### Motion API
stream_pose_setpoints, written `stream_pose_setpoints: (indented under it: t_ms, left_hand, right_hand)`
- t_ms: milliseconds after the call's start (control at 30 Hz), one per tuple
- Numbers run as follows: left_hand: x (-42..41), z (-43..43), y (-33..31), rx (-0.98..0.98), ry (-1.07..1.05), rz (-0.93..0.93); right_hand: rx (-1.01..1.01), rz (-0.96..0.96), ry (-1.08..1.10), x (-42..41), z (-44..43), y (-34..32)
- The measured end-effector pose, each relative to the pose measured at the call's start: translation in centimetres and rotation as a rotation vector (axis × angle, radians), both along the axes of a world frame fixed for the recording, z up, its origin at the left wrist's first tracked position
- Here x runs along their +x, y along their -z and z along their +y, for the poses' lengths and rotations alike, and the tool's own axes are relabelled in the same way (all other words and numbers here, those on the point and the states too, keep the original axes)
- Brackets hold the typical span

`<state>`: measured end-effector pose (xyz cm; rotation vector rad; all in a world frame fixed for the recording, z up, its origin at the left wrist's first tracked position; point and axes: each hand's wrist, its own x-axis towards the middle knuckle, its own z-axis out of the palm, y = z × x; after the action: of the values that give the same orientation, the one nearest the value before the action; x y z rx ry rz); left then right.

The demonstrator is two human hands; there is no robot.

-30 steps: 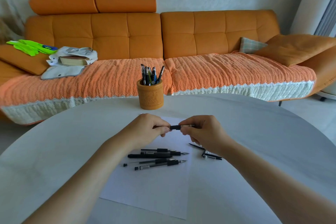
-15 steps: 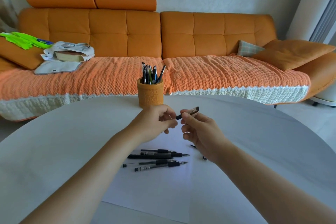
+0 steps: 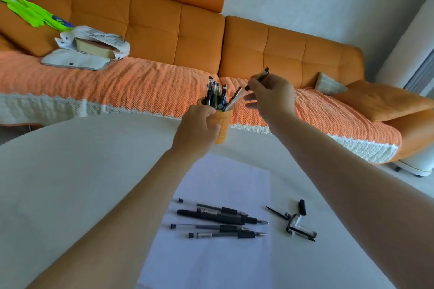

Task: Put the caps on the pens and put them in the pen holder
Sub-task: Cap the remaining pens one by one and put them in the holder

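An orange pen holder (image 3: 224, 124) stands at the far edge of the white table, with several pens sticking out of it. My left hand (image 3: 196, 130) grips the holder from the near left side. My right hand (image 3: 272, 97) is raised just right of the holder's mouth and pinches a capped black pen (image 3: 258, 77), its free end pointing up and to the right. Several uncapped pens (image 3: 220, 220) lie side by side on a white sheet of paper (image 3: 211, 260) near me. Loose caps (image 3: 299, 223) lie to the right of the sheet.
The round white table (image 3: 70, 183) curves away at the far side. Behind it runs an orange sofa (image 3: 164, 37) with a knitted cover, a book and bags at its left and cushions at its right.
Both hands moved away from the sheet toward the holder. My left hand let go of the pen and took hold of the holder; my right hand carried the capped pen up beside its mouth. The view tilted.
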<state>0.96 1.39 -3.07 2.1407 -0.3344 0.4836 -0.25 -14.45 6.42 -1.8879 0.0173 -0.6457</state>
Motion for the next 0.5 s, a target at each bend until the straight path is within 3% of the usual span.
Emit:
stream_pose_setpoints:
  t_ms: [133,500]
  left_hand:
    - [1.4,0.8,1.0,0.016,-0.061,-0.033]
    - [2.3,1.3,1.5,0.064,0.010,0.070]
  right_hand:
    - [-0.192,-0.020,0.068,4.4,1.6,-0.6]
    - [-0.616,0.320,0.192,8.6,3.5,3.0]
